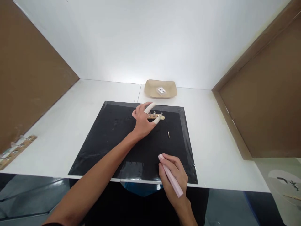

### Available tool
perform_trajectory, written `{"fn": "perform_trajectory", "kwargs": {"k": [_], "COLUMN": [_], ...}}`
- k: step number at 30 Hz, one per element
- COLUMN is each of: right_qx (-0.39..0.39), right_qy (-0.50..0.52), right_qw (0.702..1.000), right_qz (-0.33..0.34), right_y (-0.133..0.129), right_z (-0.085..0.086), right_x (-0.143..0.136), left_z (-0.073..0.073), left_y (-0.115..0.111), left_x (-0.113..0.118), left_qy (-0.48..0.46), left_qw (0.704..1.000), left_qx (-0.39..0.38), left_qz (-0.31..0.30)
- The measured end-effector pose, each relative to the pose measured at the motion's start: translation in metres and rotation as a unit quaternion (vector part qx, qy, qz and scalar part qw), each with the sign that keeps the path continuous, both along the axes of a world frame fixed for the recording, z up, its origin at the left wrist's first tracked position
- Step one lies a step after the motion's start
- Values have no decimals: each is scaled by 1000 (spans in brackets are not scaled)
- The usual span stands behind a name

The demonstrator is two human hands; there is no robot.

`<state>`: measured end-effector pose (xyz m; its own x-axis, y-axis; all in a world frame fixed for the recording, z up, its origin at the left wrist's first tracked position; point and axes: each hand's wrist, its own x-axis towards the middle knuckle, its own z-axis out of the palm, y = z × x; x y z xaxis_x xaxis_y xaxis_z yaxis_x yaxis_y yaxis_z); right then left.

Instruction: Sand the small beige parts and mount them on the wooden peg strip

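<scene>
My left hand [143, 121], with white finger cots on thumb and index finger, reaches over the far part of the black mat [94, 141]. Its thumb and index finger lie on either side of a wooden strip with metal hooks [152, 116], holding it against the mat; the left part of the strip is hidden under the hand. At the right end of the strip is a pale rounded knob [162, 117]. Near the mat's front edge, my right hand [175, 175] is closed around a pale pink pen-shaped tool [172, 179], which points up and left.
A small thin metal piece [168, 134] lies on the mat between the hands. Behind the mat stands a brown paper tray [150, 84] holding a labelled clear packet [161, 90]. Another hook strip [20, 149] rests at the left table edge. Brown panels flank the white table.
</scene>
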<state>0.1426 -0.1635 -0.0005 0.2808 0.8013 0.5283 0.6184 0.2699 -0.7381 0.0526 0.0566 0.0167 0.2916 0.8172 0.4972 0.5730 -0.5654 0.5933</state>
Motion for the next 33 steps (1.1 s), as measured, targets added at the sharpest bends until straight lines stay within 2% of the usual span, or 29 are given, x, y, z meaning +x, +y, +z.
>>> {"fn": "perform_trajectory", "kwargs": {"k": [5,10,19,26,33], "right_qx": [-12,-10,-17,-14,-26], "right_qy": [12,4,-22,-38,-70], "right_qw": [1000,1000,1000,999,997], "right_qz": [2,13,8,7,6], "right_y": [-4,-5,-5,-3,-6], "right_z": [-2,-7,-13,-9,-10], "right_x": [2,3,2,2,2], "left_z": [-4,-10,-29,-24,-17], "left_y": [5,5,10,9,7], "left_x": [11,19,25,24,24], "left_qy": [32,22,-8,-4,17], "left_qw": [998,994,984,980,982], "left_qx": [-10,-24,13,-21,-48], "left_qz": [54,108,176,196,182]}}
